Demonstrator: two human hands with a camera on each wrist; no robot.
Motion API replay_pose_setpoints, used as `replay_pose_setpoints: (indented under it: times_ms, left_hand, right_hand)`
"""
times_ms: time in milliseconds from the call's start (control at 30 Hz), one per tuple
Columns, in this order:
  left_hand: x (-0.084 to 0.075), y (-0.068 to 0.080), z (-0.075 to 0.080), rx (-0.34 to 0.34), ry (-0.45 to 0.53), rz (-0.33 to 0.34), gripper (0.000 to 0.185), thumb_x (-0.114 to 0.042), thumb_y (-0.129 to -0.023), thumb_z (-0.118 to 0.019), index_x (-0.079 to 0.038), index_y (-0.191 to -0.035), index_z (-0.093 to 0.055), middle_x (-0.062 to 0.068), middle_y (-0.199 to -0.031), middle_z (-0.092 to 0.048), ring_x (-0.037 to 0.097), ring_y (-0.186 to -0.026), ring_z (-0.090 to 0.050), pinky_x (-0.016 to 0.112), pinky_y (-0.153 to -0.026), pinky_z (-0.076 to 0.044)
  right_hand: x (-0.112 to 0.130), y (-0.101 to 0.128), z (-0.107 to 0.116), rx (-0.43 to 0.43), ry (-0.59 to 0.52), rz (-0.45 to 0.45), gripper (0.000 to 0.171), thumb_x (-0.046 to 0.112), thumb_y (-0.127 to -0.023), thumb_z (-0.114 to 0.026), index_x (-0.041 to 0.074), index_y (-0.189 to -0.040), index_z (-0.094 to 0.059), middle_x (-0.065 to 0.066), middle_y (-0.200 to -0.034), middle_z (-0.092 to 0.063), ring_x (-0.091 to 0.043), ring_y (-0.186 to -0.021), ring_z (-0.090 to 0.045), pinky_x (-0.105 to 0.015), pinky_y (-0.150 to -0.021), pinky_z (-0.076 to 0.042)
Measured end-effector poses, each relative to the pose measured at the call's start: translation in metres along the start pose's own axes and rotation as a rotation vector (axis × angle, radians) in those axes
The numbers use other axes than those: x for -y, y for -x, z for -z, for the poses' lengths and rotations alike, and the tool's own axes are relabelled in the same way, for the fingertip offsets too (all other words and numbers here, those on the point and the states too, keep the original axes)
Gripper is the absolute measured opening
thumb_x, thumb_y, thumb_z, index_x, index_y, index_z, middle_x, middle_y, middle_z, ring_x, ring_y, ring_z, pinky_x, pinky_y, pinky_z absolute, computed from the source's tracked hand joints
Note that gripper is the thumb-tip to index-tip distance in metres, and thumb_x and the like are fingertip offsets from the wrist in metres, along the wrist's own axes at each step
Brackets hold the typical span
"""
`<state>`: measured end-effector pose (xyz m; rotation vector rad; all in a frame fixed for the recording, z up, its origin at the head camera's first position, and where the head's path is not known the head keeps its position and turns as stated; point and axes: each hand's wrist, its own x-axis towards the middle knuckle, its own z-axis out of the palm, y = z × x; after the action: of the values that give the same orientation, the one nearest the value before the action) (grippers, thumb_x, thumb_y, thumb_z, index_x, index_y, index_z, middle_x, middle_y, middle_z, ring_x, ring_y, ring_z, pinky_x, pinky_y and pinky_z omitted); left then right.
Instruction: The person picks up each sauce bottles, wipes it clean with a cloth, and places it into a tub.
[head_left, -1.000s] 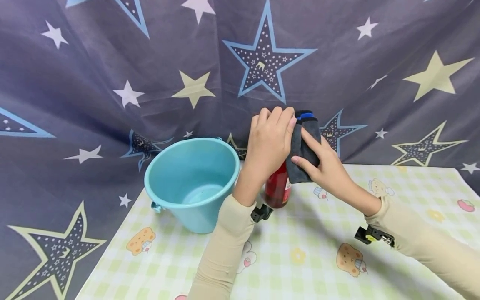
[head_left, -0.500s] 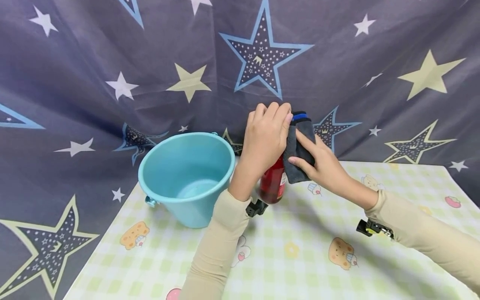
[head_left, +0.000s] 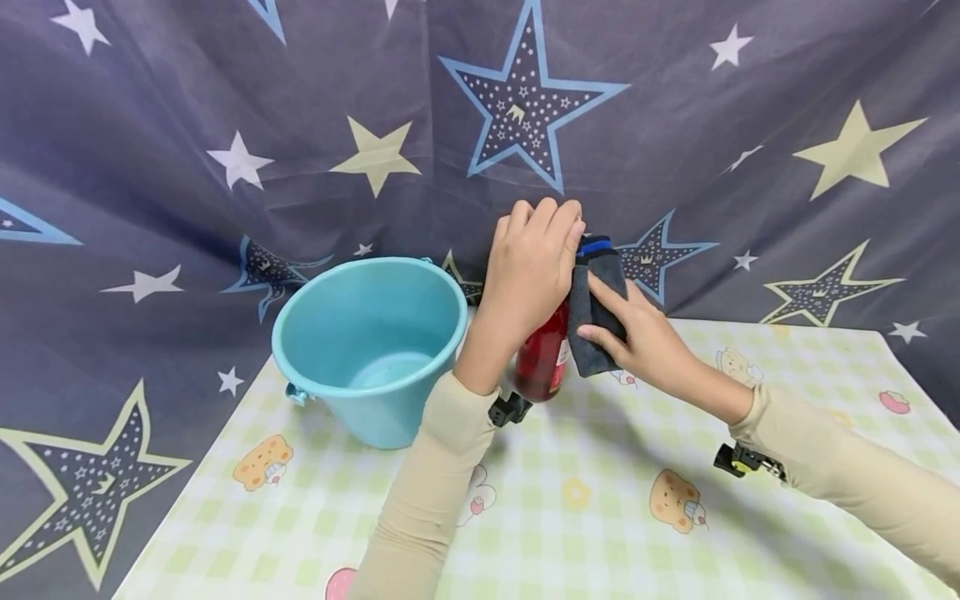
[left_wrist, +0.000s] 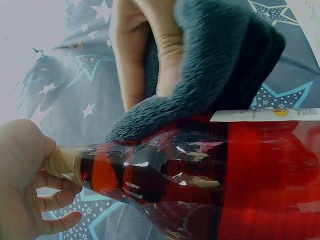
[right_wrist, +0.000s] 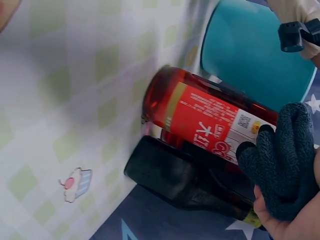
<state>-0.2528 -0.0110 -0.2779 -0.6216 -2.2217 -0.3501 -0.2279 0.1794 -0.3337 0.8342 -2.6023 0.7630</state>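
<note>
A glass bottle of red liquid (head_left: 542, 360) with a red label (right_wrist: 200, 112) is held by its capped neck in my left hand (head_left: 528, 271). In the left wrist view, the thumb and fingers pinch the gold-coloured cap (left_wrist: 64, 162). My right hand (head_left: 651, 337) grips a folded dark grey cloth (head_left: 597, 321) with blue and black edging. The cloth (left_wrist: 200, 70) lies against the bottle's neck and shoulder in the left wrist view. In the head view, the left hand and cloth hide the bottle's upper part.
A light blue bucket (head_left: 382, 412) stands left of the bottle. In the right wrist view, a dark bottle (right_wrist: 162, 170) stands close behind the red one. The table has a green checked cloth (head_left: 525, 517), and a star-patterned curtain (head_left: 645, 142) hangs behind it.
The grey cloth has slid a little down along the bottle with my right hand. My left hand keeps its grip on the neck. The head view has shifted slightly.
</note>
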Motion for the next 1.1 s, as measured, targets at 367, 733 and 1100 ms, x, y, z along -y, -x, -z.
replay_pose_setpoints:
  times_ms: [367,733,1100]
  left_hand:
    - [0.001,-0.002,-0.003,-0.051,-0.009,-0.014,0.037,-0.031,-0.112,-0.036,-0.013,-0.124,-0.066,0.004,-0.109,-0.066,0.025,-0.091,-0.052,0.035,-0.082,-0.047]
    - [0.001,-0.010,-0.009,-0.115,-0.015,-0.019,0.030,-0.023,-0.107,-0.040,-0.012,-0.099,-0.068,0.002,-0.090,-0.062,0.022,-0.077,-0.047,0.029,-0.068,-0.041]
    - [0.004,-0.014,-0.014,-0.131,0.036,-0.015,0.026,-0.020,-0.102,-0.042,-0.012,-0.090,-0.063,0.001,-0.080,-0.058,0.021,-0.071,-0.043,0.030,-0.065,-0.037]
  right_hand:
    - [-0.005,0.008,-0.010,0.015,0.013,-0.016,0.071,0.019,-0.096,-0.070,0.014,-0.159,-0.036,-0.033,-0.144,-0.045,-0.041,-0.110,-0.058,-0.050,-0.083,-0.049]
    - [-0.008,0.013,-0.018,-0.046,0.004,-0.013,0.074,0.017,-0.095,-0.073,0.016,-0.159,-0.037,-0.035,-0.139,-0.048,-0.043,-0.106,-0.060,-0.052,-0.079,-0.049]
    - [-0.011,0.017,-0.023,-0.051,-0.015,-0.023,0.073,0.016,-0.095,-0.072,0.012,-0.159,-0.036,-0.034,-0.134,-0.050,-0.038,-0.095,-0.062,-0.048,-0.074,-0.049]
